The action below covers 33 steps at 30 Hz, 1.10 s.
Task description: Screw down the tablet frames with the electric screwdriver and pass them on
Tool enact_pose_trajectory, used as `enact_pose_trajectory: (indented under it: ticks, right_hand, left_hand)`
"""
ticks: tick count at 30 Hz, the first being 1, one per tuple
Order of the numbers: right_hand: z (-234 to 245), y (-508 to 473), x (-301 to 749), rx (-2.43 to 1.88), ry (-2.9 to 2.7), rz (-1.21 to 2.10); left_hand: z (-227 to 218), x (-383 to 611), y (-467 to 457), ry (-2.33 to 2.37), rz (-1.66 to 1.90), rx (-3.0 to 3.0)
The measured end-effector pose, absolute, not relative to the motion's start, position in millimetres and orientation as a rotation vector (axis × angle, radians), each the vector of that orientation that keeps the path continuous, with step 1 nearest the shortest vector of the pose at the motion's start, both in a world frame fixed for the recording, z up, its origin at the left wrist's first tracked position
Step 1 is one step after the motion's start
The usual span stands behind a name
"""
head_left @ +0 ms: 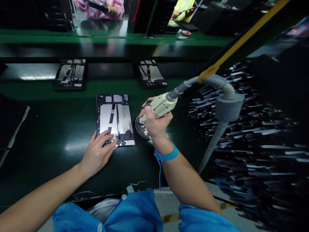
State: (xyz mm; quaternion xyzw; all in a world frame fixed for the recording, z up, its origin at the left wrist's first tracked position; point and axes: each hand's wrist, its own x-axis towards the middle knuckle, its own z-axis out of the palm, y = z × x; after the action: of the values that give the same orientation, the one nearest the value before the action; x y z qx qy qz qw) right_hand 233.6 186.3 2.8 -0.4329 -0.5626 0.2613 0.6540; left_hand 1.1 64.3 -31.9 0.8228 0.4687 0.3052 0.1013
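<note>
An opened tablet [123,119] lies on the green bench, its silver battery area, dark ribbon cables and black frame facing up. My left hand [98,154] rests on its lower left corner, fingers spread flat over the edge. Just right of the tablet, my right hand [155,124] is wrapped round a cream electric screwdriver [164,104], tilted with its cable end up to the right. The screwdriver's tip is hidden behind my fingers, over a round black dish [142,130] with a perforated metal top. A blue wrist strap [170,154] circles my right wrist.
Two more opened tablets [71,74], one being the right tablet [152,74], lie farther back on the bench. A grey cable [212,148] hangs at right beside racks of dark panels [260,138]. Across the bench, a person in pink [116,8] and another in yellow [182,6] handle devices.
</note>
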Motion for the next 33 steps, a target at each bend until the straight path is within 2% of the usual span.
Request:
enact_pose_trajectory:
  ticks: [7,12,17,33]
  right_hand:
    - [25,178,226,-0.881,-1.184,0.618]
    - [47,143,200,-0.688,-1.172,0.827]
    - [37,123,183,-0.597,-1.285,1.045]
    - [20,121,180,-0.661,-1.426,0.980]
  left_hand:
    - [-34,3,73,1.375,0.959,2.416]
    - [-33,7,80,1.378,1.001,2.440]
    - [-33,6,81,1.365,1.008,2.458]
    - [-29,5,79,1.336,0.963,2.478]
